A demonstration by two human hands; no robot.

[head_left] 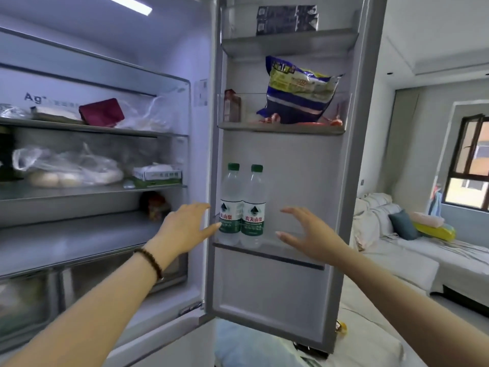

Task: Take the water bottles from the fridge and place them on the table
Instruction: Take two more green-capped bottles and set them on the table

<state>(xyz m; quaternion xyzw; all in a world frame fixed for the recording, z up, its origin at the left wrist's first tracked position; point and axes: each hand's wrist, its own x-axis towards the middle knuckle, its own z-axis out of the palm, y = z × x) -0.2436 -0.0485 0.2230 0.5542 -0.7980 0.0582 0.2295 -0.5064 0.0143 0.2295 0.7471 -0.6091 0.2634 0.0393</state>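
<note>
Spread hands [185, 226] flanking upright bottles [242, 207]

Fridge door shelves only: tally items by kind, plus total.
Clear plastic water bottles with green caps: 2
Blue and yellow food bag: 1
Small red-brown carton: 1
Dark printed packs, top shelf: 2
Total: 6, not counting blurred reddish items under the bag.

"农夫山泉" in red stands on both water bottles' [242, 205] labels; "Ag+" on the fridge's back wall [34, 98].
</note>
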